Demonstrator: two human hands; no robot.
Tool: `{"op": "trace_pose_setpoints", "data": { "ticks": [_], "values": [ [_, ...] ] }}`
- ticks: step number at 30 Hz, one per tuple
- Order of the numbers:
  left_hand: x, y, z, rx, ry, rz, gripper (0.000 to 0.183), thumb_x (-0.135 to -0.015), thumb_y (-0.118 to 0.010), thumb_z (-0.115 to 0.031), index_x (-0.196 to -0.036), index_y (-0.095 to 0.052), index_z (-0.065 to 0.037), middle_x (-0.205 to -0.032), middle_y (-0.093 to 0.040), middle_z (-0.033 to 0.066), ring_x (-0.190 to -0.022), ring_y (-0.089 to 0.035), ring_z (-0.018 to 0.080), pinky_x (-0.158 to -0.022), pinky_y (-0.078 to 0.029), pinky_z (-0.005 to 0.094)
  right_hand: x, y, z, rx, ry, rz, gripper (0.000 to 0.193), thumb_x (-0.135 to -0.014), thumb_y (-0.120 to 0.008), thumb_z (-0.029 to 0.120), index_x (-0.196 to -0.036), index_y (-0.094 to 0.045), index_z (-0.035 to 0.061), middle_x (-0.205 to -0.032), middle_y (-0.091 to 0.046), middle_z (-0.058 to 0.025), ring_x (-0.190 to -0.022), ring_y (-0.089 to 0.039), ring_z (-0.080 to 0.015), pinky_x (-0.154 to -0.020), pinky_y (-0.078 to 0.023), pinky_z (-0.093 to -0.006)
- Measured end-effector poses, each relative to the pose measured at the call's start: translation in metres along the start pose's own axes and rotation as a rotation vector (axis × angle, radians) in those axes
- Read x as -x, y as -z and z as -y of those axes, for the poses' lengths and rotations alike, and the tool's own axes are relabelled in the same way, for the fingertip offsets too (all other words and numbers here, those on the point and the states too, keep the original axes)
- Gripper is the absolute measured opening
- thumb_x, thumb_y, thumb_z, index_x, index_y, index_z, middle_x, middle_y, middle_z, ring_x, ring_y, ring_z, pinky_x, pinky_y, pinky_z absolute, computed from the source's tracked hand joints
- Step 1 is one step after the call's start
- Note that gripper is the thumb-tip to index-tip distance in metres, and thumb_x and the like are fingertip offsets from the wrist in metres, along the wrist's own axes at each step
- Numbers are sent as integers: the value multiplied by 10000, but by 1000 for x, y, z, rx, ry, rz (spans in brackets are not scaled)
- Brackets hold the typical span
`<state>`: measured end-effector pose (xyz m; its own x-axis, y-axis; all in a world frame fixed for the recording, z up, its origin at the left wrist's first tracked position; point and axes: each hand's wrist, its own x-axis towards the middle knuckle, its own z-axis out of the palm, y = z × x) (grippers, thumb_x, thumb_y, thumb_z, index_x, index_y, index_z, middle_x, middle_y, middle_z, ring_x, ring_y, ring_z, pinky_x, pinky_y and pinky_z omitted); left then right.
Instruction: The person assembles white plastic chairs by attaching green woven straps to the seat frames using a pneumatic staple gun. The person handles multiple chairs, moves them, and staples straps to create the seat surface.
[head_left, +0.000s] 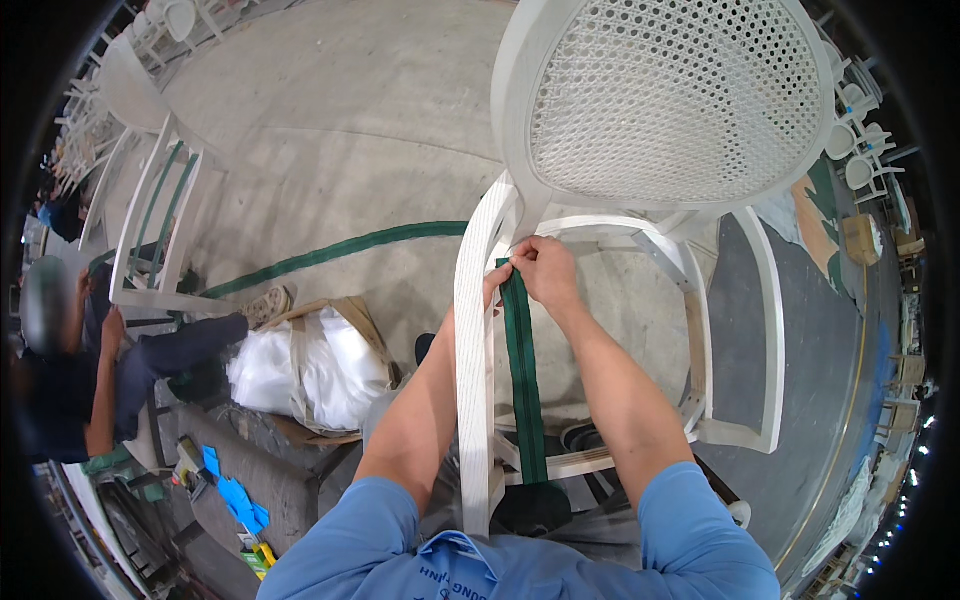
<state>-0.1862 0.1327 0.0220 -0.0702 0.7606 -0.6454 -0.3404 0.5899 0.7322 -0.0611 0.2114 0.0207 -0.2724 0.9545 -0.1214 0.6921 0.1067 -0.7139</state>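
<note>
A white wooden chair frame [474,330] with a round cane-patterned back [680,100] stands in front of me, its seat opening bare. Across that opening runs a dark green webbing strap [524,390], from the far rail toward my lap. My left hand [496,282] reaches to the strap's far end, its thumb and fingers closed on the edge; the chair's side rail partly hides it. Pinched at the same end, beside the rail joint, is my right hand [546,270], closed with its fingertips on the strap.
Another length of green webbing [350,245] trails over the floor to the left. There a co-worker [75,370] sits by another white chair frame [165,220]. An open carton with white plastic wrapping [320,365] stands beside my left arm. Blue pieces [240,500] lie on a grey seat.
</note>
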Motion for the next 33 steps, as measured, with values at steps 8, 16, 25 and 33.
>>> {"op": "trace_pose_setpoints", "data": {
  "ticks": [8,16,25,33],
  "values": [
    [2,-4,6,60,-47,-59,457,-951,-651,-404,-1257,-564,-77,-1017,-612,24,-885,-555,112,-696,-439,307,-5,-1,0,-35,-79,31,117,-793,-768,133,-866,-732,49,-868,-707,-140,-817,-700,-292,-765,-549,-394],
    [1,-3,-1,78,-109,59,487,-952,-646,-399,-1263,-543,-39,-1029,-608,47,-898,-583,121,-638,-481,307,-8,-2,-3,-28,-80,3,119,-784,-763,101,-856,-725,13,-790,-724,-117,-733,-700,-226,-707,-546,-342],
    [15,-9,-11,64,-91,5,508,-937,-646,-446,-1240,-548,-50,-973,-605,46,-820,-583,116,-554,-440,309,-9,0,1,-38,-107,50,108,-800,-757,133,-857,-736,44,-810,-732,-120,-766,-712,-272,-730,-550,-375],
    [0,0,2,3,-67,-63,465,-952,-627,-439,-1186,-558,-43,-913,-621,24,-738,-578,109,-549,-427,296,-6,4,14,-86,-160,120,156,-868,-731,137,-981,-746,30,-837,-733,-87,-743,-688,-172,-688,-553,-319]
  ]
}}
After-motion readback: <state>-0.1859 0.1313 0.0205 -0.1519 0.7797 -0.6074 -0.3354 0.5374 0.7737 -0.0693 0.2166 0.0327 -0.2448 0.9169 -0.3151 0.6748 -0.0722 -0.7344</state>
